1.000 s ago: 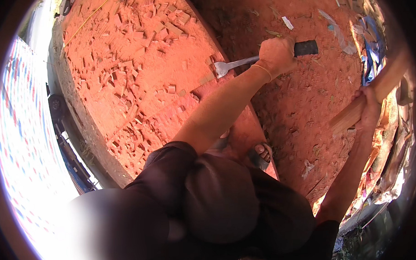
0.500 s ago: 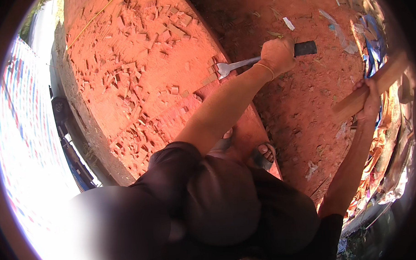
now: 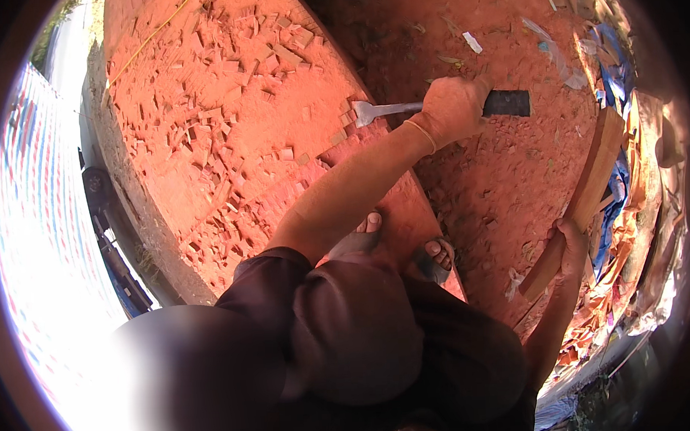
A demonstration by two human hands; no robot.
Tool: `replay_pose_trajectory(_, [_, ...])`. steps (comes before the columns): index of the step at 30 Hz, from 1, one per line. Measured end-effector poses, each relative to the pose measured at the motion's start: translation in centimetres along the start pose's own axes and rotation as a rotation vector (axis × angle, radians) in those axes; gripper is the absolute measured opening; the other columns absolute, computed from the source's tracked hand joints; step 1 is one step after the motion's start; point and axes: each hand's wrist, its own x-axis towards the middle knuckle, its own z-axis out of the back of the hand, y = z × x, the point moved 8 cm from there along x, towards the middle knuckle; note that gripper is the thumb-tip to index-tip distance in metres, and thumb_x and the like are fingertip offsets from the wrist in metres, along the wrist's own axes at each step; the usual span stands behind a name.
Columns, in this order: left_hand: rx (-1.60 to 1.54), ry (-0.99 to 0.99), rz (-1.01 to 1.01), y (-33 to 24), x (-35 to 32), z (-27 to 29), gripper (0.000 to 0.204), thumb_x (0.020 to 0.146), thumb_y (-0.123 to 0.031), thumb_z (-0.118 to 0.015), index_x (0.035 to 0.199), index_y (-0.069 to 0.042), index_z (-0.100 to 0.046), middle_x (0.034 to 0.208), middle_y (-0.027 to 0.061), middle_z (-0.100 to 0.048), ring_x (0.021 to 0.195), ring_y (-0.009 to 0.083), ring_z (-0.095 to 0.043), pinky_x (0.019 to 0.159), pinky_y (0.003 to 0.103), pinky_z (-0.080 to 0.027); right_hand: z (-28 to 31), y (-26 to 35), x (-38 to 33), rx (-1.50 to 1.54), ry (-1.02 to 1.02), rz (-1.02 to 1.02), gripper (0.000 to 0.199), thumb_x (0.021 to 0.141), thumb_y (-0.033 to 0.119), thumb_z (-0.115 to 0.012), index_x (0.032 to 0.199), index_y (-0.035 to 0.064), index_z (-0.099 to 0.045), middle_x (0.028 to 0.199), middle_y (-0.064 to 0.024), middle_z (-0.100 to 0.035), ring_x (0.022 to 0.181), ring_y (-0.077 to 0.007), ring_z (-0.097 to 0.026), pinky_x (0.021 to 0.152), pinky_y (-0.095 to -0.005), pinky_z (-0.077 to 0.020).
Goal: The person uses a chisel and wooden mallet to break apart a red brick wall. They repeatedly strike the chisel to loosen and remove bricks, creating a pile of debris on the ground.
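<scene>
My left hand [image 3: 455, 109] is wrapped round a chisel [image 3: 393, 109] with a flared metal blade and a black handle end showing past my fist. Its blade meets the reddish slab of wood [image 3: 273, 119] near the long right edge, by a few small chips. My right hand [image 3: 570, 245] grips a long squared wooden bar [image 3: 593, 180] off to the right, apart from the chisel. Part of a stepped cut line in the slab shows beside my left forearm.
Many wood chips [image 3: 213, 136] lie scattered over the slab. My feet [image 3: 437, 254] rest on its near right part. Reddish ground with litter lies right of it; blue sheeting [image 3: 617, 183] and scraps line the far right. A striped sheet [image 3: 48, 203] hangs at left.
My right hand has come down and leftward with the wooden bar, which has turned steeper. The left hand and chisel have shifted only slightly to the left.
</scene>
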Motion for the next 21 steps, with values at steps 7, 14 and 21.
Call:
replay_pose_trajectory(7, [0.02,0.02,0.074,1.1,1.2,-0.3,0.029,0.069,-0.014,-0.072,0.095,-0.007,-0.063,0.076,0.0156,-0.07,0.074,0.0373,-0.07,0.067,0.048,-0.055,2.4,-0.7,-1.3,0.037,0.094,0.052,0.035,0.082,0.02,-0.076,0.106,0.002,-0.059,0.08,-0.0053,-0.062,0.065,-0.0145,-0.062,0.055,-0.0292,-0.0539])
replay_pose_trajectory(14, [0.018,-0.02,0.104,1.9,2.1,-0.3,0.031,0.07,-0.015,-0.074,0.098,-0.006,-0.063,0.078,0.0165,-0.07,0.077,0.0371,-0.071,0.069,0.048,-0.055,4.9,5.0,-0.3,0.339,-0.109,0.184,0.039,0.086,0.021,-0.076,0.113,-0.0009,-0.058,0.099,-0.0099,-0.065,0.088,-0.0181,-0.063,0.08,-0.0345,-0.0528])
replay_pose_trajectory(21, [0.047,-0.04,0.113,2.1,2.0,-1.0,0.031,0.07,-0.017,-0.076,0.095,-0.006,-0.062,0.077,0.0169,-0.07,0.077,0.0373,-0.071,0.068,0.048,-0.055,-6.8,11.4,0.2,0.294,-0.164,0.224,0.024,0.084,0.016,-0.07,0.101,0.0013,-0.062,0.085,-0.0063,-0.063,0.075,-0.0169,-0.059,0.071,-0.0356,-0.0518])
